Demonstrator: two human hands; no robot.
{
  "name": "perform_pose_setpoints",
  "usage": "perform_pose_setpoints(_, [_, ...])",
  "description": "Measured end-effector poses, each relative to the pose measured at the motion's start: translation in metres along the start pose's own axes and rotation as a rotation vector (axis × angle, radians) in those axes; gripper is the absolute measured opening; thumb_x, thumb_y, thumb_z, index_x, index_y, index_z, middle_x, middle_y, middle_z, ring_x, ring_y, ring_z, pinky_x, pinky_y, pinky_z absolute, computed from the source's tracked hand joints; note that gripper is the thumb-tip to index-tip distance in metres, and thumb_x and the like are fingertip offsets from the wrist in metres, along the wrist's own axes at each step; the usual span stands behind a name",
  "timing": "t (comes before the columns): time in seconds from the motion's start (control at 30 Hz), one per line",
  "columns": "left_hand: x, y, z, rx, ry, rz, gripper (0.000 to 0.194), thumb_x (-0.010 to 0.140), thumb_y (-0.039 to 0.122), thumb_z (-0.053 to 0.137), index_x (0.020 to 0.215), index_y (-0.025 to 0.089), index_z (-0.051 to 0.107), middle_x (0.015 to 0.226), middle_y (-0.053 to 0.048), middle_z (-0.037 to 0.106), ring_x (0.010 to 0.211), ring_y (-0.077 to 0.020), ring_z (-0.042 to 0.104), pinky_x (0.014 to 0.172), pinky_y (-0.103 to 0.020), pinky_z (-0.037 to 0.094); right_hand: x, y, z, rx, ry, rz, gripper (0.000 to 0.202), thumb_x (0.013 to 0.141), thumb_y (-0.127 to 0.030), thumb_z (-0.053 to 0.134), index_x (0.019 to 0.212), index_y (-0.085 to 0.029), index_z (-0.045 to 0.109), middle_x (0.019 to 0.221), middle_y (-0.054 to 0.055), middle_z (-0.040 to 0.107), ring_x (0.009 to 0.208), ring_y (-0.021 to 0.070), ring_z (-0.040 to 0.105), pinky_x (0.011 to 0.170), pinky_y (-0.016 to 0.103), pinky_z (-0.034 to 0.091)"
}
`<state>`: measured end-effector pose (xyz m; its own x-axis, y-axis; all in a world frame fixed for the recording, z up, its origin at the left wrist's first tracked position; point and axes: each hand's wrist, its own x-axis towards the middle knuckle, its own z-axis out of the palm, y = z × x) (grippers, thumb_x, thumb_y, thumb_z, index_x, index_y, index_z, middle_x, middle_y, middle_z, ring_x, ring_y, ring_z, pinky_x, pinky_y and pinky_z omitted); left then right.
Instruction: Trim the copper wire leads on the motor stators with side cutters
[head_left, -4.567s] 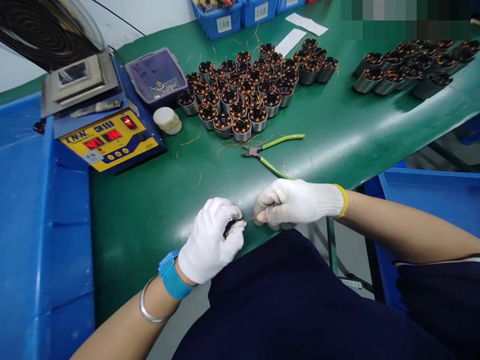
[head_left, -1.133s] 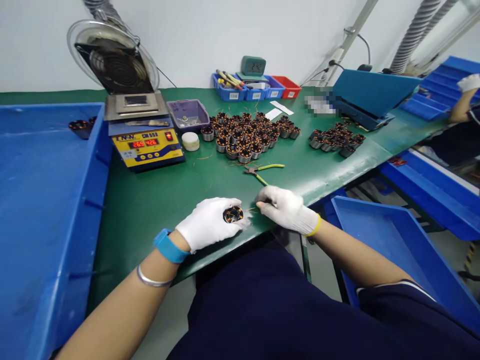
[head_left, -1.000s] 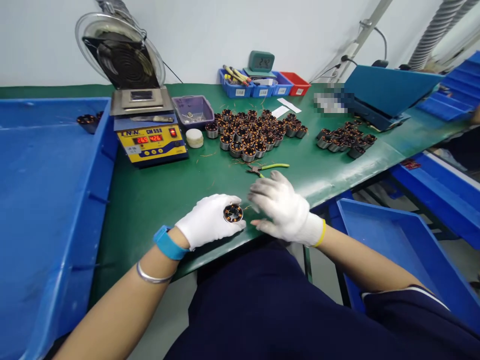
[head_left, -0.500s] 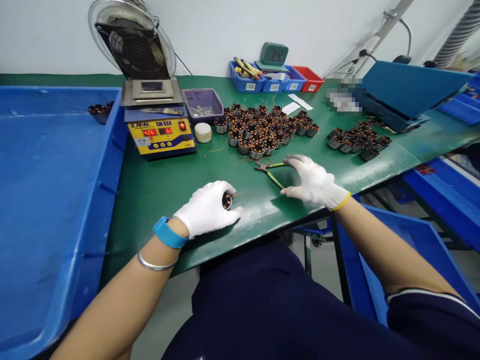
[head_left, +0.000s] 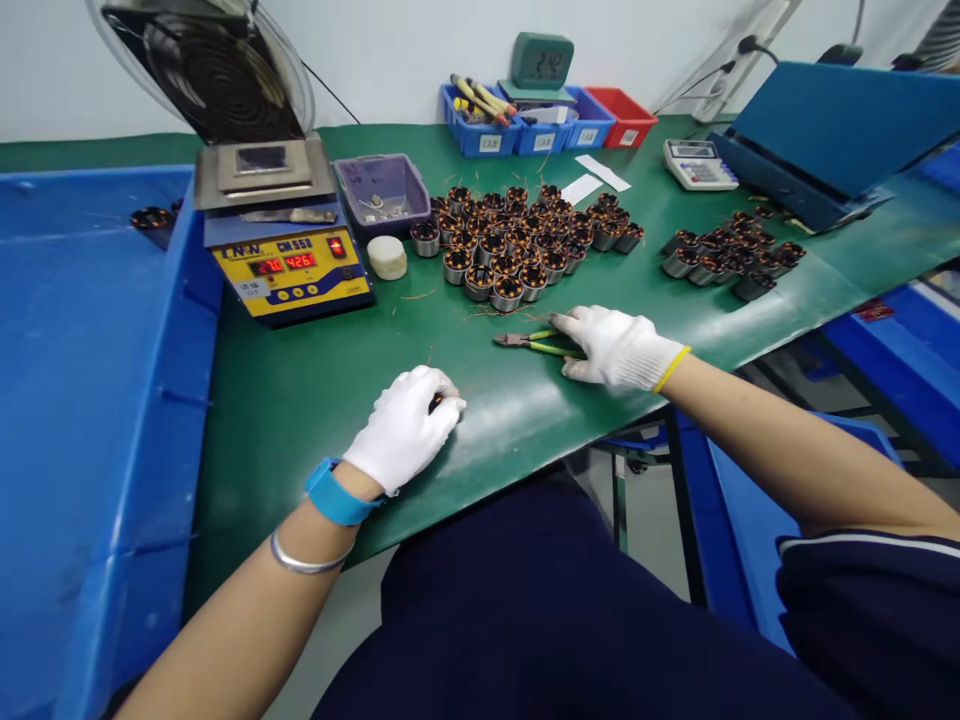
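My left hand (head_left: 409,420), in a white glove, wraps round a small coil-wound motor core (head_left: 436,402), mostly hidden by the fingers. To the right, my gloved right hand (head_left: 611,345) has its thumb and fingers round the green handles of the cutting pliers (head_left: 534,342). These lie on the green table (head_left: 315,400) with their jaws pointing left. Beyond the pliers stands a large group of similar cores (head_left: 506,291) with copper windings. A smaller group (head_left: 705,268) is farther right.
A solder pot unit (head_left: 292,275) stands back left, beside a purple bin (head_left: 384,195) and a round white pad (head_left: 388,257). A large blue tray (head_left: 67,400) borders the left. Small bins (head_left: 491,143), a clock (head_left: 541,62) and a calculator (head_left: 699,165) sit at the back.
My right hand's fingers have drawn closer together round the plier handles, which are now nearer each other. My left fingers have closed further over the core. The view has shifted.
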<state>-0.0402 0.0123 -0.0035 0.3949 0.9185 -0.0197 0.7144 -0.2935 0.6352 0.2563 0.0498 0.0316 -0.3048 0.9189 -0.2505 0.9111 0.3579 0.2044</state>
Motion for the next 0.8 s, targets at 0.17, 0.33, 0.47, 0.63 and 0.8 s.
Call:
perform_pose_setpoints(0.17, [0.001,0.006,0.003,-0.075,0.043,-0.106,0.017,0.081,0.035,0.049,0.074,0.023,0.059,0.084,-0.004,0.068,0.085,-0.0241,0.061,0.078,-0.039,0.045,0.008,-0.007,0.018,0.011,0.127,0.062,0.051,0.088,-0.031,0.049,0.135,-0.014,0.056,0.12,0.02,0.062,0.101,0.0355,0.06,0.078,0.045,0.049])
perform_pose_setpoints(0.33, [0.001,0.011,0.006,-0.134,0.123,-0.125,0.016,0.08,0.03,0.049,0.072,0.022,0.06,0.079,-0.003,0.068,0.08,-0.0215,0.062,0.078,-0.037,0.047,0.022,-0.005,0.047,0.322,0.408,-0.049,0.073,0.082,-0.031,0.052,0.149,-0.007,0.039,0.128,0.022,0.058,0.115,0.0387,0.053,0.098,0.056,0.043])
perform_pose_setpoints(0.47, [0.002,0.012,0.01,-0.162,0.162,-0.188,0.019,0.082,0.034,0.051,0.072,0.022,0.061,0.074,-0.003,0.067,0.078,-0.0208,0.062,0.077,-0.036,0.048,0.014,-0.018,0.034,0.792,0.526,0.08,0.058,0.086,-0.039,0.052,0.137,-0.011,0.051,0.117,0.017,0.062,0.099,0.0307,0.06,0.085,0.048,0.05])
perform_pose_setpoints(0.63, [0.001,0.013,0.014,-0.177,0.195,-0.224,0.019,0.084,0.033,0.052,0.075,0.022,0.064,0.074,-0.002,0.067,0.077,-0.0201,0.063,0.075,-0.035,0.05,-0.025,-0.043,0.006,1.482,-0.147,-0.099,0.033,0.078,-0.037,0.065,0.102,-0.016,0.06,0.085,0.003,0.063,0.068,0.0162,0.06,0.06,0.031,0.051])
perform_pose_setpoints(0.8, [0.001,0.013,0.013,-0.166,0.181,-0.222,0.018,0.085,0.033,0.053,0.076,0.023,0.065,0.075,-0.001,0.068,0.077,-0.0192,0.064,0.074,-0.034,0.051,-0.046,-0.066,0.011,1.894,-0.749,-0.164,0.062,0.076,-0.037,0.068,0.13,-0.018,0.045,0.088,-0.002,0.056,0.061,0.0118,0.062,0.058,0.029,0.053])
